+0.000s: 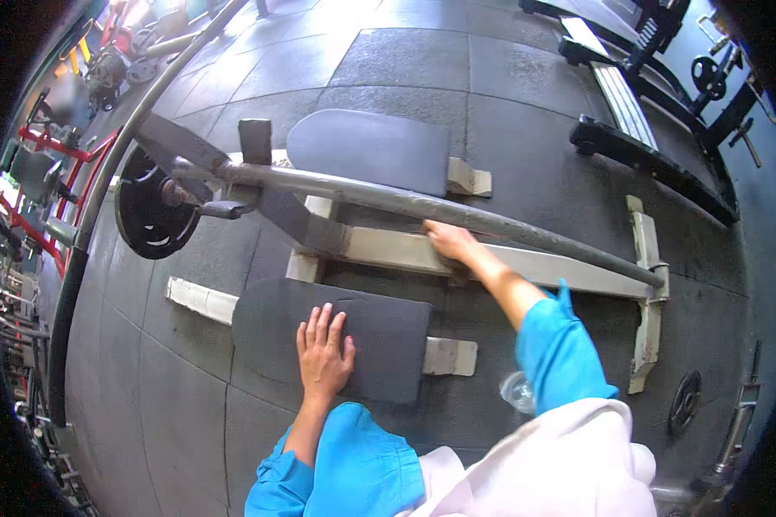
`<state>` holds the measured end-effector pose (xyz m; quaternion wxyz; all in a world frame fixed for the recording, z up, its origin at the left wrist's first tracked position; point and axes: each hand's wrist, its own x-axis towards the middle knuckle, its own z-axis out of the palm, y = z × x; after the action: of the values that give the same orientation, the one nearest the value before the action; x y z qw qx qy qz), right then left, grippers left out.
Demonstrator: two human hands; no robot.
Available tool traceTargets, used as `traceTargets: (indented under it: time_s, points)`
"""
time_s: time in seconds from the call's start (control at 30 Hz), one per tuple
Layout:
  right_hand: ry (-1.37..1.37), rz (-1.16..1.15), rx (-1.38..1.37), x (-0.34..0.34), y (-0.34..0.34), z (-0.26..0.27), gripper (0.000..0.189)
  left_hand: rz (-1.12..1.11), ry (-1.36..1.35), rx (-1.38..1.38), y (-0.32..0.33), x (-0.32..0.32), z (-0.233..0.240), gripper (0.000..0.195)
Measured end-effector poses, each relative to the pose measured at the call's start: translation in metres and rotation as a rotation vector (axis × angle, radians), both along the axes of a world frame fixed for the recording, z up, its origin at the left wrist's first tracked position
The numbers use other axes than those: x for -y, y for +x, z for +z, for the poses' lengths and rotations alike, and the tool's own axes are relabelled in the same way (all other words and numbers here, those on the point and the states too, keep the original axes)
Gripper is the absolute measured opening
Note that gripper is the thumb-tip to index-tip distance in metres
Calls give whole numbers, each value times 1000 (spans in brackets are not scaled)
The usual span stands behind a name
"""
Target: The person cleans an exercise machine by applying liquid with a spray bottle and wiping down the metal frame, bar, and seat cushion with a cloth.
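Observation:
My left hand (324, 355) lies palm down on the nearer dark foot platform (388, 342) of a T-bar row machine, its fingers a little apart. Reaching across, my right hand (451, 240) is at the cream-painted base beam (388, 247), just under the long grey metal lever bar (388, 197). Its fingers are curled and partly hidden, so whether it holds a thing cannot be told. Beyond the bar is a matching far foot platform (368, 148). A black weight plate (143, 213) is at the machine's left end, near a short knurled handle (223, 209).
By my right sleeve stands a clear plastic container (517, 391). A small weight plate (685, 402) is at the right. The cream cross foot (646, 258) ends the beam. Black-framed equipment (646, 161) stands far right, red-framed equipment (77, 152) far left. Rubber tiles (181, 420) cover the floor.

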<state>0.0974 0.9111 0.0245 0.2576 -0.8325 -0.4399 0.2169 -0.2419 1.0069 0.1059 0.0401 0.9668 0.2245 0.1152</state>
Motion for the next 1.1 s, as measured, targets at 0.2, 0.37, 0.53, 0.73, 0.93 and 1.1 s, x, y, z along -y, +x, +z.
traceTargets:
  time_s: [0.2,0.37,0.53,0.73,0.93,1.1]
  points:
    - [-205,-278,136,223,67,-37,38,-26,8,20,5,4,-4,45]
    - [-422,-331,357,339,104,-31,37,-32,31,25,4,6,0,45]
    - [-259,-282,847,435,110,-54,35,-53,19,26,12,7,-5,46]
    - [-97,-633,641,475,90,-38,36,-26,48,-11,7,11,-3,46]
    - [-125,-1034,827,491,55,-45,44,-22,56,-19,8,13,-8,48]
    - [4,-943,703,403,30,-39,56,-6,84,-23,3,10,5,46]
